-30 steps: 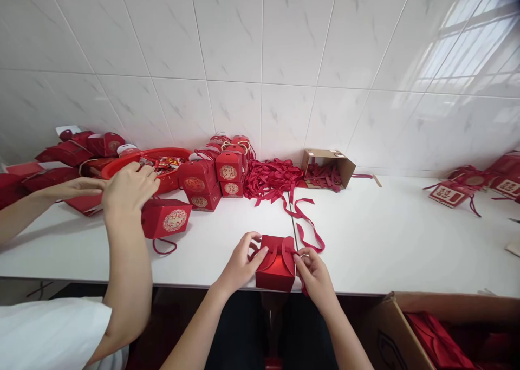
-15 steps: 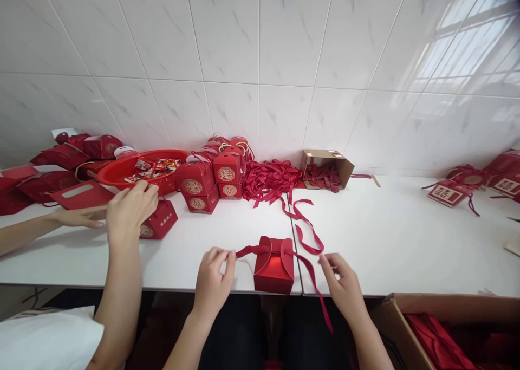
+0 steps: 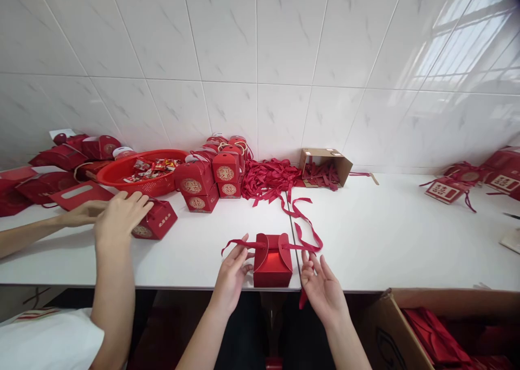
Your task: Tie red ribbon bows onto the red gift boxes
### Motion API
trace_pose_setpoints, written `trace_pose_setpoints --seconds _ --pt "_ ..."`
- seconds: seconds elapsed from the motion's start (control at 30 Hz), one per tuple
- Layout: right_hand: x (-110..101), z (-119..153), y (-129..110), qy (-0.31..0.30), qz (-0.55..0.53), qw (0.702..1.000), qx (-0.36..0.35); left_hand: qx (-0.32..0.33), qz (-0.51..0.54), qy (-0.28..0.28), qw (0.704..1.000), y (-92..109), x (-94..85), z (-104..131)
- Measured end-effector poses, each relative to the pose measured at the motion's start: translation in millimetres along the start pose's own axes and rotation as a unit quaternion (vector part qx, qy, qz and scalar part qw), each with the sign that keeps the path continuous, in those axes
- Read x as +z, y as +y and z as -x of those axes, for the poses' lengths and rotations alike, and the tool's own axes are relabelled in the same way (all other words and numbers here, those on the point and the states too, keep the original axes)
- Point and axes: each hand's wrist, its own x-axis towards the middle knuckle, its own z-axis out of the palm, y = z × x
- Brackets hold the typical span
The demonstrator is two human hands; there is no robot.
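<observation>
A small shiny red gift box point(image 3: 273, 270) sits at the table's front edge, its curved top flaps folded together. Dark red ribbon point(image 3: 293, 246) threads through the flaps, with an end out to either side. My left hand point(image 3: 232, 277) is at the box's left, fingers apart, with the left ribbon end crossing at its fingertips. On the right, my right hand point(image 3: 323, 291) is turned palm up with fingers spread. The right ribbon end runs behind its fingers and hangs below the table edge. Another loose ribbon point(image 3: 311, 229) lies curled just beyond.
A ribbon pile point(image 3: 270, 177) spills from a small cardboard box point(image 3: 345, 169). Stacked red boxes point(image 3: 199, 188) and a red basket point(image 3: 150, 185) of sweets stand left. A co-worker's hands point(image 3: 122, 213) handle a red box point(image 3: 160, 221). An open carton point(image 3: 390, 321) stands lower right.
Both my hands have moved in toward the gift box. My left fingers have loosened from the ribbon end, and my right hand has turned palm up by the other end.
</observation>
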Motion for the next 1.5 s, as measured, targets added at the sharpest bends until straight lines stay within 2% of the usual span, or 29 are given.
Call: trace_pose_setpoints --seconds 0.1,0.27,0.5,0.6,0.7,0.87,0.97,1.07,1.13,1.3,1.37,1.5 --pt "5.9 -6.2 -8.9 0.028 -0.045 0.999 -0.013 -0.033 0.121 0.051 0.991 2.3 3.5 -2.7" --pt "12.3 -16.7 -12.3 0.051 -0.033 0.998 -0.021 -0.055 0.177 0.112 0.976 0.6 2.3 -7.2" --pt "12.5 -20.0 -4.4 0.064 -0.005 0.998 0.013 -0.104 0.226 0.125 0.96 1.9 1.4 -2.8" --pt "13.7 -18.2 -5.9 0.053 0.014 0.998 -0.01 -0.075 0.226 0.137 0.962 8.1 -0.6 -3.0" --pt "14.8 -15.3 -8.5 0.033 0.049 0.997 -0.055 -0.02 0.209 0.156 0.965 14.6 -4.2 -4.2" --pt "20.4 -11.0 -13.8 0.011 0.109 0.978 -0.18 0.094 0.15 0.172 0.969 27.9 -8.7 -6.3" --pt "33.3 -6.3 -18.4 -0.011 0.173 0.942 -0.286 0.178 0.098 0.151 0.968 41.6 -3.2 -6.3" --pt "54.5 1.1 -22.1 -0.053 0.285 0.869 -0.402 0.243 0.043 0.108 0.963 58.9 12.2 -5.2" --pt "70.6 6.6 -22.4 -0.086 0.334 0.825 -0.447 0.271 -0.001 0.074 0.96 70.6 26.7 -4.0" --pt "104.8 19.2 -14.8 -0.156 0.43 0.747 -0.482 0.345 -0.167 -0.034 0.923 91.1 64.1 -1.2" --pt "113.7 22.9 -10.1 -0.179 0.453 0.735 -0.471 0.351 -0.193 -0.058 0.914 93.8 74.7 -0.7" --pt "123.1 26.7 -3.1 -0.207 0.474 0.733 -0.442 0.34 -0.213 -0.07 0.913 92.6 85.0 -1.0"
